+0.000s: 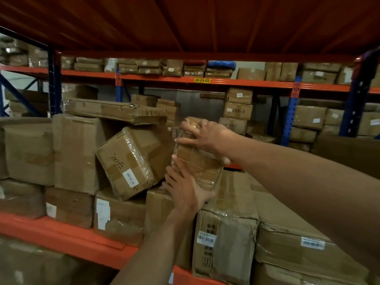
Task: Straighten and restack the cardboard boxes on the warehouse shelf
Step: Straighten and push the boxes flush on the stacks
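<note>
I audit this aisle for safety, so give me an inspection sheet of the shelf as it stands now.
Surface: orange shelf beam carries packed cardboard boxes.
Job's things: taped parcel held upright above the long cartons; tilted box leans on one corner between its neighbours; flat box lies askew on top.
Clutter: torn tape and crushed corners on several boxes.
Grippers: left hand presses the parcel's lower side with straight fingers; right hand grips its top.
Cables: nothing seen.
Surroundings: further racks of boxes behind, yellow label reading 00-03-01, orange deck overhead.
</note>
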Demonstrator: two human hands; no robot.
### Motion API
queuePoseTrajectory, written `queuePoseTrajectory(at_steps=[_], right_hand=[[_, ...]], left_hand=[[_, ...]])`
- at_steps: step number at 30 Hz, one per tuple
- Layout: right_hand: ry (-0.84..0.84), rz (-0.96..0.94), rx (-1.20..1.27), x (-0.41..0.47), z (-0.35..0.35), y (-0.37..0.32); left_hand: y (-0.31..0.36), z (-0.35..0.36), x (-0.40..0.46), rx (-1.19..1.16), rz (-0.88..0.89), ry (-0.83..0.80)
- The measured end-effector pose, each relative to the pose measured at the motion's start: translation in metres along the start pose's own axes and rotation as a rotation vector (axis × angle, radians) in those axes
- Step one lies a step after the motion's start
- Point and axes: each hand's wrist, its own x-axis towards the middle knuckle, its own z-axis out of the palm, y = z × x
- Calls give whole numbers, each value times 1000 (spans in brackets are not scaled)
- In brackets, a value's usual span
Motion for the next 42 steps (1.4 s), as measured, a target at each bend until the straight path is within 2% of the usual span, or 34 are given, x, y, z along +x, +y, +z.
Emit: queuePoseTrajectory(at_steps=[4,9,14,21,24,42], right_hand=[[58,47,92,-34,28,17],[136,286,424,-101,94,33],[163,478,627,-196,154,42],[72,785,814,-319,238,19],[69,792,841,-325,254,11],[75,805,894,-307,290,1]], left_hand=[[6,2,1,112,173,51],[46,4,-3,274,495,36],[109,9,-41,445,824,-9],[194,57,-112,556,1148,-49],[197,67,-120,604,1147,-7],[202,85,-130,747,1017,-19]])
